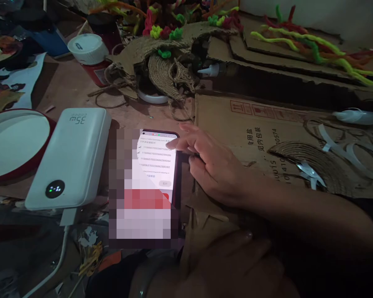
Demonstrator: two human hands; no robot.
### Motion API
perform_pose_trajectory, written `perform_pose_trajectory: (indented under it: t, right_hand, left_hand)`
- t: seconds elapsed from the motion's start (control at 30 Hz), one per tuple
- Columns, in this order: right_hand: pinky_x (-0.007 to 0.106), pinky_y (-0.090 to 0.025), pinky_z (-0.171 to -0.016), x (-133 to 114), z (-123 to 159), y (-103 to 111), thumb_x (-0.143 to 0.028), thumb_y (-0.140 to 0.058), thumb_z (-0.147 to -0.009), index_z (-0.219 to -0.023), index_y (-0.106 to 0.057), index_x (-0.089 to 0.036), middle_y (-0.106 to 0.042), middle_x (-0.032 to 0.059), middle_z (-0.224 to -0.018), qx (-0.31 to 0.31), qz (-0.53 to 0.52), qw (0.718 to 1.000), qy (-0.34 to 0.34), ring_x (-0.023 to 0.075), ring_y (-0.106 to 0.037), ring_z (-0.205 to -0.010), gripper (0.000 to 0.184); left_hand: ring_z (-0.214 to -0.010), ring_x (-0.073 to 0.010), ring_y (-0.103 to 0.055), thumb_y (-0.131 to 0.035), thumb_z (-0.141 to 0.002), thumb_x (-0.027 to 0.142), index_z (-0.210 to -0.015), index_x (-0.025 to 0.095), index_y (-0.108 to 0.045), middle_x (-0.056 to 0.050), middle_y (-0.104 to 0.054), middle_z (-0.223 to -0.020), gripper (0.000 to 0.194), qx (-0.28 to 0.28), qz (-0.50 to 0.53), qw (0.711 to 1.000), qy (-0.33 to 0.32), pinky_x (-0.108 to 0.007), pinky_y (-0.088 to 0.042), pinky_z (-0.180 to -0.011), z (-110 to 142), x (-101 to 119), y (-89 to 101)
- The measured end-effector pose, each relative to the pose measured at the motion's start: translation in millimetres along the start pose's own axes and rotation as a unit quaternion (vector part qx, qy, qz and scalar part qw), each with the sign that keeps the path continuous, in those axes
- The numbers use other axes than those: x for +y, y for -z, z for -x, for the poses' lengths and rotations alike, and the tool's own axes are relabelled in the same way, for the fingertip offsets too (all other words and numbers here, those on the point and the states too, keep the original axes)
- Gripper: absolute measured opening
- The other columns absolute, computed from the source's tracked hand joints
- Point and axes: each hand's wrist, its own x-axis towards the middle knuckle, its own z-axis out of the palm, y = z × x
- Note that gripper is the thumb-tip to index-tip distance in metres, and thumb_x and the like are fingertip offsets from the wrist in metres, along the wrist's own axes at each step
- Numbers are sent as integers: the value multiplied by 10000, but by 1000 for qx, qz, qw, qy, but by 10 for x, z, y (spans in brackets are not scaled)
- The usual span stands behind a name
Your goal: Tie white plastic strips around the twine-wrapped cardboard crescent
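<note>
A phone (155,159) with a lit screen lies on the work surface, listing rows of long numbers; its lower left part is blurred out by blocks. My right hand (209,161) reaches in from the right, its index fingertip at the upper part of the screen. Its other fingers are loosely bent and apart, holding nothing. Deep in shadow at the bottom, my left hand (236,265) lies over the cardboard edge, with a bracelet (147,275) at its wrist. Its fingers are too dark to make out. Under my right hand is a printed cardboard sheet (224,111).
Left of the phone sits a white power bank (71,153) with a cable (62,252), beside a round red-rimmed container (17,140). Behind are a white-lidded jar (88,49), coiled twine (163,76) and a nozzle bottle (214,70). Coloured pipe cleaners (313,49) lie on stacked cardboard.
</note>
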Motion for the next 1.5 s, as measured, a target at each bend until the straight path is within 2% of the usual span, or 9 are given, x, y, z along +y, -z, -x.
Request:
perform_pose_trajectory:
  t: [0.13,0.3,0.43,0.63,0.8,0.9,1.03,1.17,1.5]
  right_hand:
    - [465,-394,-1069,2,-7,-3,-21,-325,-779,-1075,-511,-187,-611,74,-1088,-4,-6,1000,-1,210,-378,-1350,387]
    - [483,-396,-1062,2,-9,-3,-14,-328,-775,-1085,-507,-203,-597,82,-1185,-7,-7,1000,-2,210,-398,-1334,405]
    - [469,-399,-1063,5,-4,2,-19,-350,-772,-1091,-500,-220,-583,71,-1223,-16,-1,1000,-4,203,-389,-1344,406]
    - [472,-395,-1069,4,2,8,-14,-348,-763,-1083,-500,-220,-579,66,-1225,-21,-7,1000,-11,209,-371,-1360,410]
    - [470,-385,-1079,2,-3,5,-12,-348,-759,-1089,-496,-212,-575,73,-1235,-24,-3,1000,-7,208,-361,-1367,414]
    - [473,-384,-1080,5,-7,0,-9,-338,-761,-1088,-496,-199,-573,87,-1238,-25,0,1000,-6,211,-366,-1365,410]
    - [468,-392,-1074,3,-8,-2,-11,-340,-763,-1079,-494,-217,-596,67,-1188,-22,-8,1000,-5,200,-363,-1366,407]
    - [482,-404,-1059,-4,-6,3,-29,-346,-767,-1073,-497,-198,-590,89,-1207,-40,4,999,-11,226,-376,-1358,381]
    - [427,-451,-1012,-23,19,14,-1,-351,-752,-1013,-487,-236,-618,45,-1154,13,-50,999,-1,180,-386,-1345,376]
  left_hand:
    - [-929,-111,-668,-539,-857,201,-802,249,-595,97,-684,-776,92,25,-1,1000,2,-279,-457,-944,21,0,-8]
    - [-935,-140,-675,-520,-864,224,-825,255,-603,78,-694,-803,97,-20,12,1000,-5,-315,-479,-926,95,21,-95]
    - [-892,-143,-686,-529,-847,205,-768,253,-597,77,-696,-774,115,-5,15,1000,9,-309,-497,-895,127,40,-157]
    - [-947,-153,-677,-532,-864,240,-839,260,-609,70,-700,-800,84,-45,25,999,-7,-312,-492,-911,101,17,-96]
    - [-932,-146,-676,-527,-871,254,-801,255,-609,77,-702,-800,107,-28,24,999,4,-300,-494,-899,54,9,-44]
    - [-941,-141,-673,-520,-879,255,-806,254,-612,77,-701,-799,117,-36,23,999,7,-295,-501,-889,37,12,-31]
    - [-907,-127,-683,-512,-875,220,-767,264,-612,87,-708,-786,154,-13,19,1000,15,-285,-515,-872,49,18,-48]
    - [-929,-136,-684,-520,-875,222,-811,260,-624,82,-712,-819,128,-33,22,999,6,-295,-509,-893,84,18,-72]
    - [-940,-147,-680,-551,-853,225,-815,261,-631,72,-717,-861,96,-27,24,999,-3,-321,-502,-931,106,15,-98]
